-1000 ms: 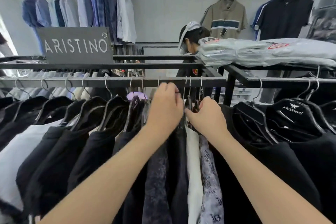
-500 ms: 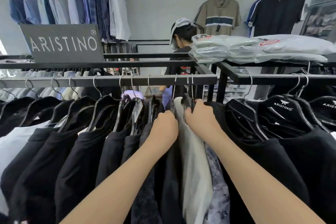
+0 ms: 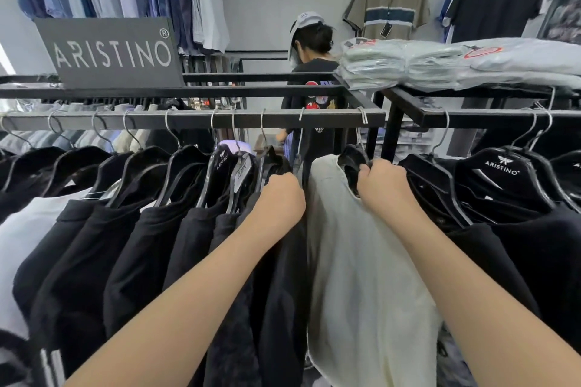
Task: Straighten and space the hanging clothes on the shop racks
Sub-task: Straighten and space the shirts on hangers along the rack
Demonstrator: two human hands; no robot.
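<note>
Ahead of you, up at the left, stands a grey ARISTINO sign (image 3: 110, 53); at the right lie stacks of folded garments (image 3: 408, 66) in clear plastic bags; between them a person in a white cap (image 3: 312, 41) faces away

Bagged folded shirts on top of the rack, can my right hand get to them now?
Probably yes, once it lets go: the right hand grips the cream shirt's hanger, and nothing blocks the way up to the bagged shirts.
</note>
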